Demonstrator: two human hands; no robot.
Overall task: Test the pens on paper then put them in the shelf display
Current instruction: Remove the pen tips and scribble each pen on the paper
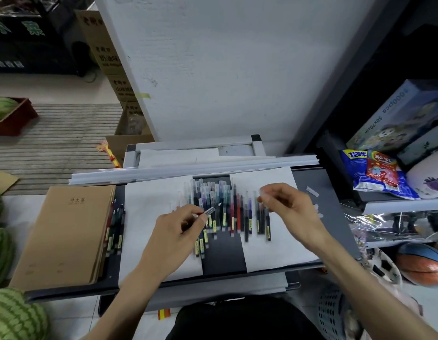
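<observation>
My left hand (178,227) grips an uncapped pen (210,210) whose tip points up and right, above the pile. Just right of it, my right hand (284,204) pinches a clear pen cap (263,192). Several coloured pens (225,212) with clear caps lie in a row on the dark tray (223,256), between two white paper sheets, one on the left (149,217) and one on the right (274,246). A few more pens (115,227) lie at the tray's left edge beside the notebooks.
A stack of brown notebooks (63,236) lies at the left. White plastic strips (188,168) span the tray's back. Shelves at the right hold snack bags (377,173) and a puzzle box (394,116); balls (421,266) lie below. Watermelons (14,315) sit on the floor at left.
</observation>
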